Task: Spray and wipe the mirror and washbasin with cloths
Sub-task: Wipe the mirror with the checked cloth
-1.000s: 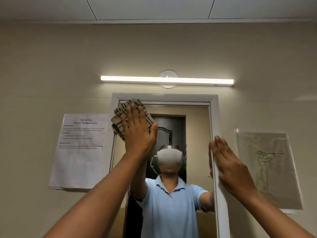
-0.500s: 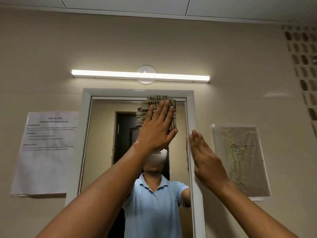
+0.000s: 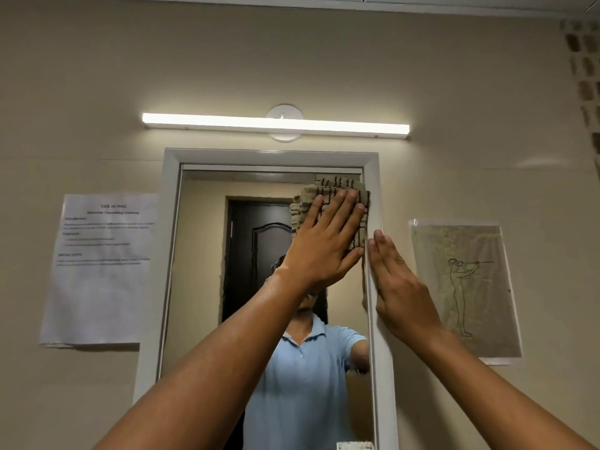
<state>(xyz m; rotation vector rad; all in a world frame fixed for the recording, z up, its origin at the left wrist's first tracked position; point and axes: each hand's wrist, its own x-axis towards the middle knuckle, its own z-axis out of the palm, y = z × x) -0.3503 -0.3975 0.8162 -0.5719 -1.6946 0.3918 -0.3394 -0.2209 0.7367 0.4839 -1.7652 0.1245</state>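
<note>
From the head camera, the left hand presses flat, fingers straight, on a beige cloth with dark stripes against the upper right corner of the mirror. The right hand lies with straight fingers on the white mirror frame, just beside the left. A lit tube lamp hangs above; a printed sheet and a drawing flank the frame.

Beige wall with lit tube light, printed sheet left, figure drawing right.
</note>
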